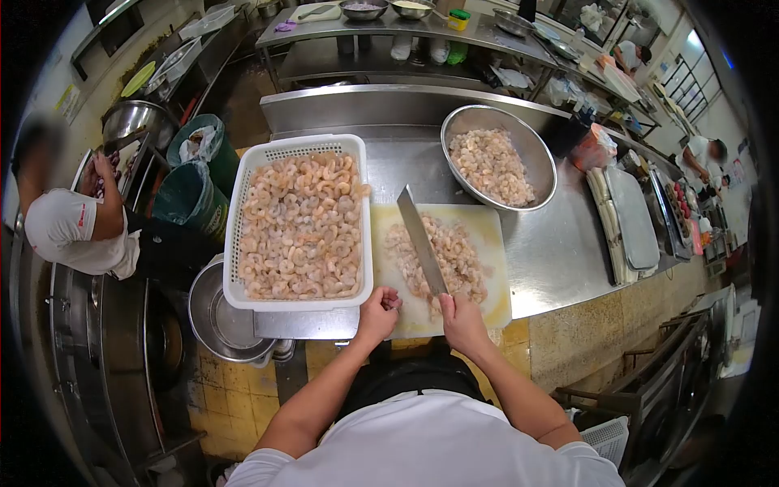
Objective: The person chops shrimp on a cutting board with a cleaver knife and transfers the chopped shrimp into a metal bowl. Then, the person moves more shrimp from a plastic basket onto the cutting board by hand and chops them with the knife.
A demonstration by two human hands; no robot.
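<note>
My right hand (465, 322) is wrapped round the handle of a large kitchen knife (420, 242). Its long, broad blade slants up and to the left over a pile of cut shrimp (458, 256) on a white, yellow-stained cutting board (493, 223). My left hand (379, 313) is at the board's near left corner, fingers curled in, with nothing visible in them. Just left of the board, a white perforated basket (365, 235) holds many peeled shrimp (300, 227). Beyond the board, a steel bowl (545, 183) contains shrimp pieces (491, 162).
Under the basket and board is a steel table (560, 252) with a raised back edge. Folded cloths and a grey tray (631, 219) lie at its right end. Steel pots (223, 316) stand lower left, near green bins (191, 195). A co-worker (77, 219) works at left; others are far right.
</note>
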